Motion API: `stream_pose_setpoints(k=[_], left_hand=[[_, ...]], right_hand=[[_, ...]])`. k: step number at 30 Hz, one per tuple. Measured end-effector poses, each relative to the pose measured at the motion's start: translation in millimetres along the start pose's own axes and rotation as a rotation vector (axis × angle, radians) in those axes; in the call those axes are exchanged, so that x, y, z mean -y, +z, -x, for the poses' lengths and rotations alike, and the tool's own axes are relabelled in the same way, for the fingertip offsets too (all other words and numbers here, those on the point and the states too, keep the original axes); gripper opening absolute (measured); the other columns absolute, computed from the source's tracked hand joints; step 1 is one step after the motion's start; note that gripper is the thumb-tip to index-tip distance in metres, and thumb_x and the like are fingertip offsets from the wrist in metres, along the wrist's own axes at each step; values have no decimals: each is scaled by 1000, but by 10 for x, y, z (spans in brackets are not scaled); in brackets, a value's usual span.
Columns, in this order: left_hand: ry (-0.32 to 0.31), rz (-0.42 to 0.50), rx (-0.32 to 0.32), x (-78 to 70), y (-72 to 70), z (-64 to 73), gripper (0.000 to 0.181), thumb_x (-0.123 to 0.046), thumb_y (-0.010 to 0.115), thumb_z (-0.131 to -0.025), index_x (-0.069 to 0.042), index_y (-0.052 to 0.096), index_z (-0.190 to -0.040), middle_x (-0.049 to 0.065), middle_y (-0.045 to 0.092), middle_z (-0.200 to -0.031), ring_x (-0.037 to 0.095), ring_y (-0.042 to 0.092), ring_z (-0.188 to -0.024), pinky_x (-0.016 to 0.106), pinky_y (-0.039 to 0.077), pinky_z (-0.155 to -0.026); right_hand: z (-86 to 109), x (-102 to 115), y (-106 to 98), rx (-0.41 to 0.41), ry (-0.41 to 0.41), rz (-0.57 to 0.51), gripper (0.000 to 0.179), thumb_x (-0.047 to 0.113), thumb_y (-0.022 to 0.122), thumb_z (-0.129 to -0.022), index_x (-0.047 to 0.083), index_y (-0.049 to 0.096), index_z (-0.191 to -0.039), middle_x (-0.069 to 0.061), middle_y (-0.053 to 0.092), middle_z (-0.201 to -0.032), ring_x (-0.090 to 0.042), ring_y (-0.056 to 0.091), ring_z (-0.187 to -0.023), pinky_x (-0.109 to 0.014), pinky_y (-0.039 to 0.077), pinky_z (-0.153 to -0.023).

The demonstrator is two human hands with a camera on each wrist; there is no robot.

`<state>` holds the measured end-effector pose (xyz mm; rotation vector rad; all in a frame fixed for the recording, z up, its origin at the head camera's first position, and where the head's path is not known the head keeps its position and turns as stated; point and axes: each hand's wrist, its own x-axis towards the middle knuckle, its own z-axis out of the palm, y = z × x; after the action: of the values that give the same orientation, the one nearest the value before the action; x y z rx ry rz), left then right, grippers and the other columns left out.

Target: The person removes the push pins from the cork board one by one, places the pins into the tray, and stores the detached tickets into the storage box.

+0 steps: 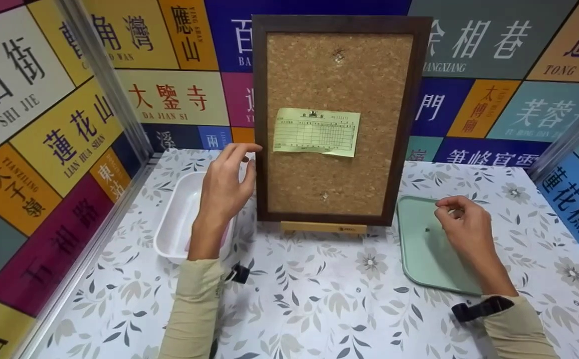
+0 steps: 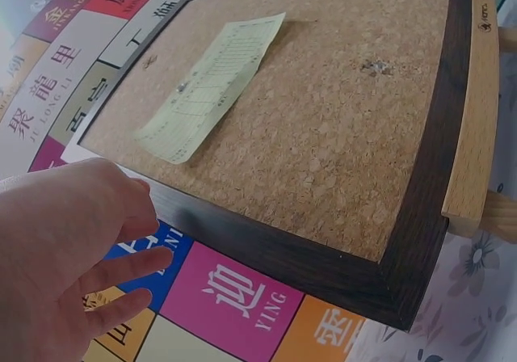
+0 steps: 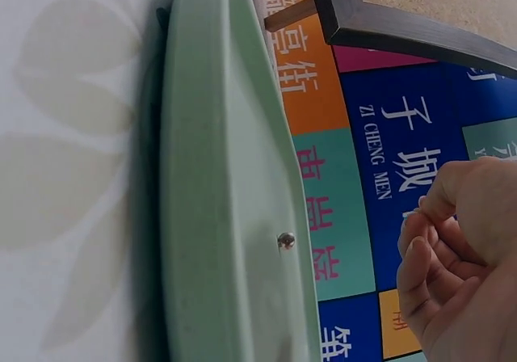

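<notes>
A framed corkboard (image 1: 339,179) stands upright, with a pale green printed slip (image 1: 316,132) fixed near its middle by a small pin (image 1: 312,113) at the top edge. My left hand (image 1: 227,182) is beside the board's left side, fingers relaxed, index fingertip right at the dark frame (image 2: 266,233). Above the green tray (image 1: 411,249), my right hand (image 1: 469,227) has thumb and index fingertips brought together. A tiny pale thing shows between those fingertips (image 3: 420,208); its kind is too small to make out. One silvery pin (image 3: 286,241) lies on the tray.
A white basin (image 1: 162,244) with something pink inside stands left of the board, partly behind my left forearm. A wooden stand (image 1: 324,228) supports the board. Small silvery marks (image 2: 376,68) show on the cork. Sign-printed panels (image 1: 169,99) enclose the flower-patterned tabletop (image 1: 309,299).
</notes>
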<state>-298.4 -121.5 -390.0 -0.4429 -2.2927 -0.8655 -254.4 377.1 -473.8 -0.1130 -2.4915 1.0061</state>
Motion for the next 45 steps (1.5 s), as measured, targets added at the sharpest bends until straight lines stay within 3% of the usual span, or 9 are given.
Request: stream_pose_setpoints(k=[4,10,20,30,36,45], left_hand=[[-8,0,7,-37,18,-4,28,-11,65,-103,-20,74,-128,3,72,-126,21,71,-106,40,59,-84],[3,15,7,-81,72,-7,28,-11,66,-103,-20,74,-127,4,68,-134,23,72,-112,41,60,-91],[1,13,4,-155,106,-13,26,-12,67,-103,-20,75,-126,6,62,-145,26,69,-125,44,59,-100],[-29,-9,21,-242,186,-28,27,-15,67,-103,-21,74,-129,5,56,-155,25,61,-138,44,54,-112],[-30,-8,-12,-225,196,-41,27,-13,67,-103,-20,74,-128,6,54,-157,27,60,-137,43,55,-109],[-43,5,-42,-211,228,-44,28,-15,67,-103,-20,73,-130,6,50,-161,26,58,-139,42,58,-104]], right_hand=[[19,80,0,-35,-20,-7,13,14,69,-96,14,80,-104,7,71,-87,0,61,-70,-14,43,-62],[45,291,3,-70,-80,-57,14,10,69,-95,16,80,-101,10,73,-85,0,62,-71,-11,45,-62],[69,613,107,-69,-205,-136,12,9,72,-98,12,81,-105,-4,79,-96,1,66,-71,-9,50,-63],[11,869,269,-71,-337,-173,13,5,75,-95,12,81,-104,-2,81,-98,1,66,-71,-9,49,-62],[-59,1054,347,-61,-373,-178,11,5,75,-95,11,80,-103,1,77,-93,-3,64,-70,-10,49,-62],[-161,1257,456,-63,-396,-219,10,2,68,-98,5,74,-105,-5,73,-90,-6,60,-70,-11,44,-61]])
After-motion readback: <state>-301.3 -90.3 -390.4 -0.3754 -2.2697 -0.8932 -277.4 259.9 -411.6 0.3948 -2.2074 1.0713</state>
